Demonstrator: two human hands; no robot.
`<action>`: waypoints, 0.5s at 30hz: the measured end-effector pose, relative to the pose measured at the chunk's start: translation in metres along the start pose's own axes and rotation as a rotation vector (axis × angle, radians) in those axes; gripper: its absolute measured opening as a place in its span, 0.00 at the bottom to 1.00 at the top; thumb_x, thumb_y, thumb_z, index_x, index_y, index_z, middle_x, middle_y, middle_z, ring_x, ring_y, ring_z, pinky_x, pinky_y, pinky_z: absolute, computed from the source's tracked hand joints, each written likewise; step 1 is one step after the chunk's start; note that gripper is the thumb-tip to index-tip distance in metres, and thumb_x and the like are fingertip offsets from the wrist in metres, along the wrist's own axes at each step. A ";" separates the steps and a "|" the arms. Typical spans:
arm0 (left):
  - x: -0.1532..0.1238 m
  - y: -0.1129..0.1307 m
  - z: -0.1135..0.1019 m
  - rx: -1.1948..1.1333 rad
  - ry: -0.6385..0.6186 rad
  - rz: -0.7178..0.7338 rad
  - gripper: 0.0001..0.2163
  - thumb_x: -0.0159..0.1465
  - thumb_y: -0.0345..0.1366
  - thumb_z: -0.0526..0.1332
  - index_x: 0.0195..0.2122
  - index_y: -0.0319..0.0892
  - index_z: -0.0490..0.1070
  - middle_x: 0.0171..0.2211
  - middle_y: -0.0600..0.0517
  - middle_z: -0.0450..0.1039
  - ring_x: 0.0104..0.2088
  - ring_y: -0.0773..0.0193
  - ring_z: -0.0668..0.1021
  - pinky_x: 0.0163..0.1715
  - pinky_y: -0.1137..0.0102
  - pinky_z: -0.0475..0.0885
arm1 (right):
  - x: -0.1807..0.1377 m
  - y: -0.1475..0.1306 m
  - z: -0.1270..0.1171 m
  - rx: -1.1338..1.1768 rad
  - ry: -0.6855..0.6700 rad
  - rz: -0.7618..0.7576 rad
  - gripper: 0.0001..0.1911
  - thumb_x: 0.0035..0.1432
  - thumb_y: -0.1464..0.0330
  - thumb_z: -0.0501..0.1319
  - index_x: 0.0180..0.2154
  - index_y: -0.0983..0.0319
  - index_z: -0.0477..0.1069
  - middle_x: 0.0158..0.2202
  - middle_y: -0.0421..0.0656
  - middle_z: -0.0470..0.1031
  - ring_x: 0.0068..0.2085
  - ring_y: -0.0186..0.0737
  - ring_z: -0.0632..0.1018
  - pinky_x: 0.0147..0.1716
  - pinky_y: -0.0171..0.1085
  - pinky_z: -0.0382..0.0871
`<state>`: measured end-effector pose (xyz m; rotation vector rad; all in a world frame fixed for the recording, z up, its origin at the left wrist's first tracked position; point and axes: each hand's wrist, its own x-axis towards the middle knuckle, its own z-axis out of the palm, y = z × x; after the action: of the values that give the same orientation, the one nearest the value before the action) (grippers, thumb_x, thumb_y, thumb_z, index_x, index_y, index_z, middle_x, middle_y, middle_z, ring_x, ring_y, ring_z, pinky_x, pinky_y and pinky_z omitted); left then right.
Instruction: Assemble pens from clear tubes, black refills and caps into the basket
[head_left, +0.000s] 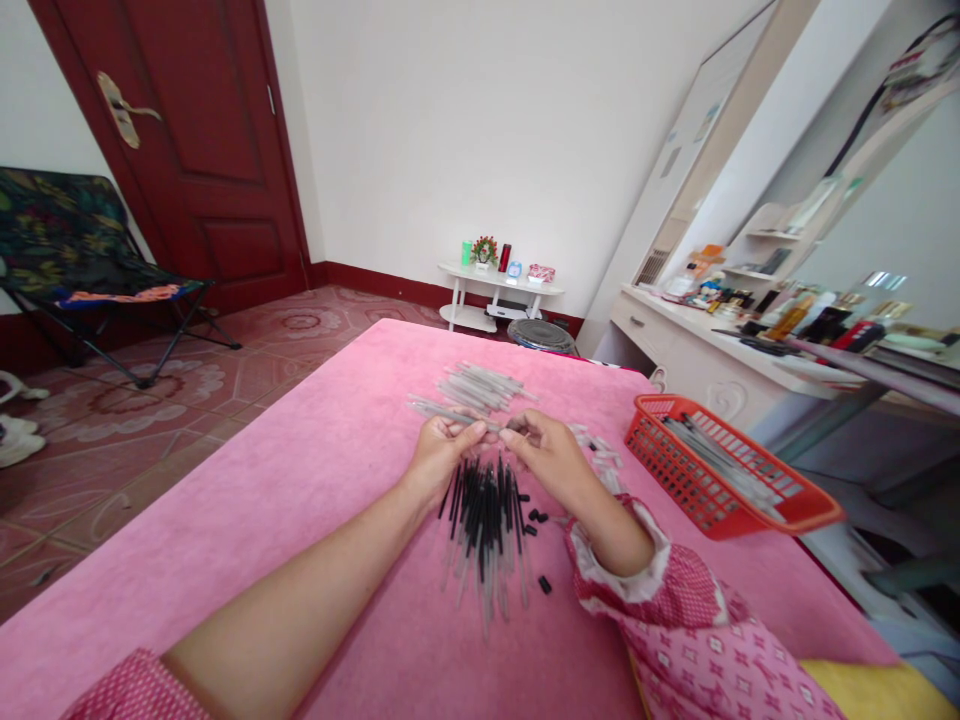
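Observation:
Above the pink table my left hand (439,455) is closed around a translucent grey pen barrel (431,407), possibly more than one, lying roughly level. My right hand (547,450) pinches the right end of the same barrel; any small part between its fingers is hidden. Just below both hands lies a fanned pile of pen refills (484,510), black at one end and clear at the other. Beyond the hands rests a stack of grey-white pen barrels (484,385). Small black caps (544,584) lie scattered right of the refills, and clear caps (606,460) sit partly behind my right hand.
An orange-red plastic basket (675,480) holding long grey pens stands at the table's right side. The pink cloth (315,470) covers the table. Past its right edge is a dresser (667,330) crowded with bottles. A folding chair (97,260) stands at the left.

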<state>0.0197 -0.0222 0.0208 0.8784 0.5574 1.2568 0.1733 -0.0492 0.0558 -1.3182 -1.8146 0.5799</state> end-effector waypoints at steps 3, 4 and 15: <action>0.000 0.000 0.000 0.006 -0.024 0.008 0.13 0.47 0.36 0.69 0.31 0.36 0.71 0.27 0.49 0.77 0.27 0.66 0.79 0.29 0.75 0.72 | 0.000 -0.001 -0.001 0.002 -0.021 0.033 0.16 0.57 0.59 0.54 0.24 0.63 0.66 0.19 0.38 0.68 0.22 0.32 0.69 0.22 0.30 0.60; -0.001 0.000 0.000 0.007 -0.034 0.010 0.13 0.47 0.36 0.69 0.31 0.36 0.71 0.27 0.49 0.77 0.27 0.66 0.79 0.29 0.74 0.73 | 0.001 -0.001 -0.001 0.008 -0.043 0.065 0.19 0.58 0.58 0.52 0.22 0.63 0.65 0.18 0.38 0.67 0.20 0.32 0.68 0.21 0.30 0.60; -0.001 0.001 0.001 0.035 -0.090 0.008 0.15 0.47 0.35 0.69 0.33 0.38 0.67 0.27 0.50 0.77 0.28 0.65 0.78 0.29 0.73 0.72 | -0.001 -0.008 -0.004 0.179 -0.199 0.233 0.24 0.57 0.51 0.49 0.21 0.63 0.64 0.15 0.39 0.67 0.15 0.32 0.68 0.16 0.31 0.59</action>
<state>0.0193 -0.0234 0.0221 0.9627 0.5058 1.2110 0.1719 -0.0530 0.0643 -1.3982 -1.7286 1.0077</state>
